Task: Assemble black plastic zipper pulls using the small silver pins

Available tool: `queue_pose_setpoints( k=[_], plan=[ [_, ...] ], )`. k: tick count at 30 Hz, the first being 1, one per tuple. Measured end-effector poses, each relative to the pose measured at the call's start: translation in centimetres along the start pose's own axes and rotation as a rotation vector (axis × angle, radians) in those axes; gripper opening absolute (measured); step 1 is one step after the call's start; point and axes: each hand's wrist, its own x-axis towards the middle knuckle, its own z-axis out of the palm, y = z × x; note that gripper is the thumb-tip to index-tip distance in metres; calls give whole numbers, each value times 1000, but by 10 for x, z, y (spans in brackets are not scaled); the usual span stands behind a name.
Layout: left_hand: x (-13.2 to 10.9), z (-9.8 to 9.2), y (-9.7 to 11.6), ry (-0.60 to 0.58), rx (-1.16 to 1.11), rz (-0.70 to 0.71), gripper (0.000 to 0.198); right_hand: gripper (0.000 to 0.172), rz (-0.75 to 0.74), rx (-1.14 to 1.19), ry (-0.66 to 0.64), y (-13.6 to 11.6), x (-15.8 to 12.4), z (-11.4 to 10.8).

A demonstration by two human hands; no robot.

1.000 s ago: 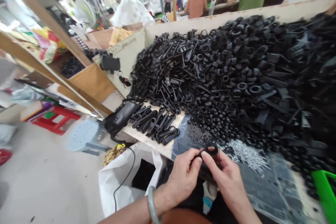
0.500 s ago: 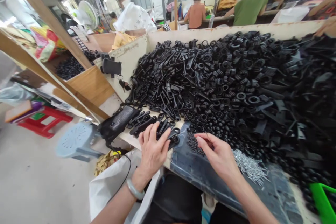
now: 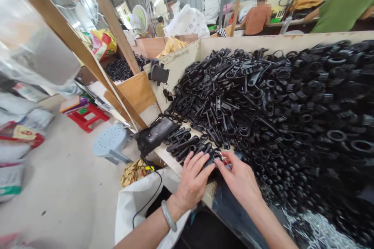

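My left hand (image 3: 194, 181), with a pale bangle (image 3: 168, 216) at its wrist, lies over a row of long black plastic parts (image 3: 182, 146) with ring-shaped ends. Its fingers curl down onto them and the thumb presses the side of one near its ring end. Close beside it, my right hand (image 3: 241, 177) has thumb and forefinger pinched at the ring end of that part (image 3: 216, 155). A small, thin, light-coloured piece shows between those fingertips, too small to name. The undersides of the held parts are hidden.
A big heap of black plastic parts (image 3: 233, 85) fills the walled bench to the right. Silver screws (image 3: 318, 229) lie at lower right. A black mesh pouch (image 3: 157, 132) sits left of the row, above a white sack (image 3: 131, 206). Co-workers (image 3: 257, 19) sit beyond the back wall.
My right hand has moved left from the small dark pieces to the row's ring ends, beside my left hand. The left thumb and forefinger have drawn closer together. The view has turned left.
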Motion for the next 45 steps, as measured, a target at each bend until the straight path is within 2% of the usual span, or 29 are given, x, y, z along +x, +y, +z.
queue_pose_setpoints(
  k=[2, 5, 7, 11, 13, 17, 19, 22, 24, 27, 29, 30, 32, 34, 36, 38, 40, 42, 45],
  plan=[
    [3, -2, -6, -9, -37, 2, 49, 38, 5, 99, 10, -5, 7, 1],
    [11, -8, -17, 51, 29, -71, 48, 39, -47, 181, 26, -19, 17, 9],
    [16, -10, -24, 98, 103, -148, 42, 31, -86, 179, 11, -31, 24, 18],
    [22, -6, -35, 69, 97, -173, 39, 26, -149, 108, 3, -46, 41, 25],
    [22, -3, -36, 63, 98, -177, 39, 26, -159, 61, 42, -43, 49, 13],
    [22, -3, -34, 87, 114, -177, 40, 34, -102, -62, 250, -21, 65, -33],
    [24, -7, -32, 98, 119, -172, 40, 37, -74, -130, 312, -8, 75, -53],
    [30, -17, -27, 138, 111, -173, 38, 23, -63, -188, 322, 5, 88, -72],
    [35, -23, -19, 190, 43, -178, 36, 15, -69, -189, 334, 11, 87, -82],
    [42, -29, 8, 233, -239, -264, 29, 24, -65, -151, 398, 16, 58, -96],
    [46, -27, 36, 126, -588, -461, 27, 35, -22, -92, 439, 17, 19, -99],
    [48, -24, 52, 12, -819, -590, 31, 40, 14, -41, 440, 16, -6, -97],
    [51, -17, 83, -191, -1234, -838, 48, 41, 130, 270, 390, 14, -56, -89],
    [55, -9, 107, -299, -1496, -1034, 55, 41, 183, 422, 293, 12, -99, -78],
    [58, -5, 120, -314, -1625, -1152, 54, 38, 184, 410, 167, 13, -126, -74],
    [59, -5, 122, -270, -1658, -1218, 49, 33, 147, 269, 159, 20, -134, -80],
    [58, -8, 118, -295, -1621, -1245, 48, 31, 114, 72, 256, 32, -126, -93],
    [56, -12, 113, -426, -1559, -1234, 51, 31, 90, -120, 308, 44, -109, -105],
    [51, -18, 112, -583, -1545, -1214, 53, 25, 102, -423, 266, 55, -84, -109]
  ],
)
